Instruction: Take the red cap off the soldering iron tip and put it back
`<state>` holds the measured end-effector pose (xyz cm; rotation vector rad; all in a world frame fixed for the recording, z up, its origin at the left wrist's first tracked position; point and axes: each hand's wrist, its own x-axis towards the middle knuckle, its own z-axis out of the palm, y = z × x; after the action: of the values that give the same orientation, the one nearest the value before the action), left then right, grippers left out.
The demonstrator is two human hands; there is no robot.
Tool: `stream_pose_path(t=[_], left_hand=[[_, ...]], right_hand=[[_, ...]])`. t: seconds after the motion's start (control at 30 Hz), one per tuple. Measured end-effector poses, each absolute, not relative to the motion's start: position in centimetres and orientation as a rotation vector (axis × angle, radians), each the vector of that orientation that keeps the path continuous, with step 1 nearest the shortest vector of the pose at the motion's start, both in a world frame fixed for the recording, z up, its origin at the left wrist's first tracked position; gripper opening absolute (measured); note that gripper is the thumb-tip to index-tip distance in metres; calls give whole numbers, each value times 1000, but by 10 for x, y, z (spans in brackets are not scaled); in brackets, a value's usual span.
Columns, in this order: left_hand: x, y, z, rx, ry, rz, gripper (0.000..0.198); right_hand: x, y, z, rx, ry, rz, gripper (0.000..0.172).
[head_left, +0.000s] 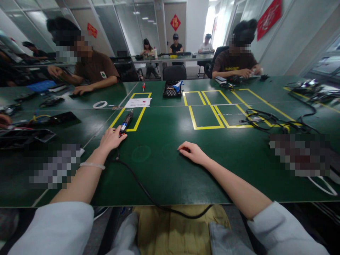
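Observation:
My left hand (112,138) rests on the table with its fingers around the near end of a black corded electric screwdriver (126,122) with a blue and white label. The screwdriver lies tilted, its far end inside a yellow tape rectangle (139,120). A black cable (138,182) runs from beside this hand over the table's front edge. My right hand (193,152) lies on the bare green tabletop (159,170), fingers loosely curled, with nothing visible in it. A white paper sheet (138,102) lies beyond the screwdriver.
A black tray (172,91) holds a blue and white item. A red-handled tool (143,86) and a white ring (100,105) lie farther back. Tangled black cables (265,118) lie on the right, electronic parts on the left. Two people in brown shirts work across the table.

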<state>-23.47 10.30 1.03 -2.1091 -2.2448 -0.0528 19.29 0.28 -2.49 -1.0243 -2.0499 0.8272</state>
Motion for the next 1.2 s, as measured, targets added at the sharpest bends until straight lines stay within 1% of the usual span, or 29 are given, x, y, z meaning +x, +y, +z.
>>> stream_pose_path(t=[0.17, 0.3, 0.4, 0.5, 0.57, 0.67, 0.77, 0.83, 0.9, 0.97, 1.0, 1.07, 1.13, 1.2], left_hand=[[-235, 100, 10, -1996, -2206, -111, 63], [-221, 89, 7, -1921, -2092, -176, 51], [-212, 84, 10, -1860, -2114, -150, 42], [-203, 86, 20, -1794, -2165, -184, 41], [-189, 87, 27, -1826, -2156, -289, 40], [-152, 82, 32, -2084, -2143, -543, 36], [-100, 66, 29, -2591, -2059, -845, 33], [-66, 52, 23, -2929, -1945, -981, 32], [-38, 39, 15, -3147, -1840, -1043, 30], [-19, 28, 8, -3288, -1836, -1107, 30], [-13, 24, 4, -3350, -1866, -1159, 30], [-5, 18, -2, -3447, -1939, -1288, 31], [-3, 16, -6, -3497, -1979, -1394, 31], [-3, 16, -8, -3510, -1992, -1441, 31]], right_hand=[[193, 3, -24, -1022, -2067, 818, 14], [192, 2, -22, -1030, -2068, 824, 13], [191, 2, -22, -1032, -2070, 820, 13], [191, 2, -24, -1031, -2065, 824, 13], [191, 3, -25, -1026, -2065, 832, 14], [192, 3, -26, -1023, -2070, 836, 14], [192, 3, -26, -1024, -2060, 845, 13], [191, 3, -27, -1008, -2036, 890, 13], [191, 3, -27, -977, -2001, 953, 20], [190, 3, -27, -956, -1976, 988, 30], [190, 3, -27, -955, -1977, 985, 33], [189, 2, -25, -972, -2001, 952, 28], [189, 1, -23, -990, -2038, 907, 16], [188, 0, -22, -996, -2046, 889, 14]])
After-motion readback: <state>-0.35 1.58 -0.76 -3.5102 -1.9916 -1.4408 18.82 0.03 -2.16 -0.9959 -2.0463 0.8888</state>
